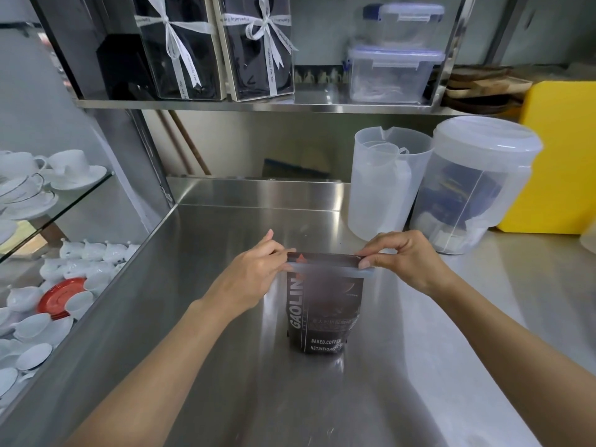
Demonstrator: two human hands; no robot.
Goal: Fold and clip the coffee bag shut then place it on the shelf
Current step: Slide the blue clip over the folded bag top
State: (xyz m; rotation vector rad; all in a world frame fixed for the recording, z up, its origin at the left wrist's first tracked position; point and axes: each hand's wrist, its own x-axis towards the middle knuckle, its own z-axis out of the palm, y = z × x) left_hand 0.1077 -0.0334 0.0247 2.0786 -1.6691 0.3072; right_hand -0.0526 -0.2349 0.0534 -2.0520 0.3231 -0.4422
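The coffee bag (324,304) stands upright on the steel counter (225,366), dead centre between the 2 hands, its printed face turned toward the person. Across its folded top lies the pale blue clip (329,269), a long bar running left to right from one hand to the other, and that is the axis everything turns on now.

The left hand (254,279) pinches the left end of the clip, fingers curled closed around it and the bag's top corner. The right hand (403,259) pinches the right end, thumb in front and fingertips (366,263) pressing down over the folded edge. Both hands are closed on the clip and the fold together; neither is nearer than the other, each sits right at its own end.

The fold looks made and the clip looks seated along it, though whether it has snapped fully shut is not something these hands let us see. My read: the clipping step is at its end, about halfway through the whole job.

The shelf (258,106) lies straight ahead and above both hands, well apart from the bag. Its open stretch sits between the ribboned gift boxes (258,46) and the lidded plastic containers (393,72), slightly toward the right hand, so the lift probably goes forward, up, and a touch right, with the clip's long axis kept parallel to the shelf edge.
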